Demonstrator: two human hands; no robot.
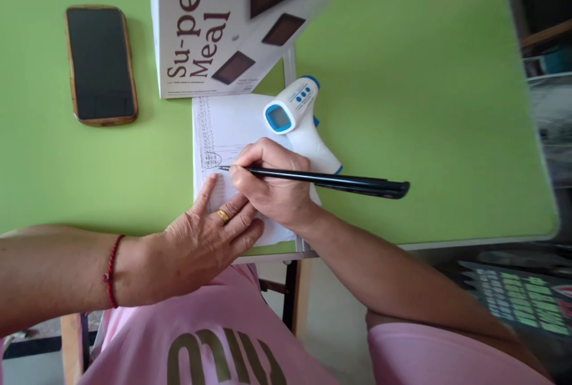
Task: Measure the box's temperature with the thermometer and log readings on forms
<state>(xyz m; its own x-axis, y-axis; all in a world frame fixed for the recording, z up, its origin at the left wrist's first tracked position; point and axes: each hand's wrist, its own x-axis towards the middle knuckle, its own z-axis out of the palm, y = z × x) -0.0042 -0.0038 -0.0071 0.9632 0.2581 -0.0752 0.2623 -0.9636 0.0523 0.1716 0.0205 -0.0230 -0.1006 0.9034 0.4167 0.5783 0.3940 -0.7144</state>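
Observation:
My right hand is closed around a long black pen, whose tip meets the paper near its left edge. Close to the tip, a drawn loop rings some dense marks in a patterned strip along that edge. Flat on the lower part of the paper lies my left hand, fingers spread, with a gold ring on one finger and a red cord at the wrist. A white and blue infrared thermometer rests on the paper's right side, just beyond my right hand, its small screen facing me.
A white box printed "Su-per Meal" stands at the paper's top edge. To the left lies a phone in a brown-edged case, screen up. The green tabletop has a seam under the paper and a pale rim on the right.

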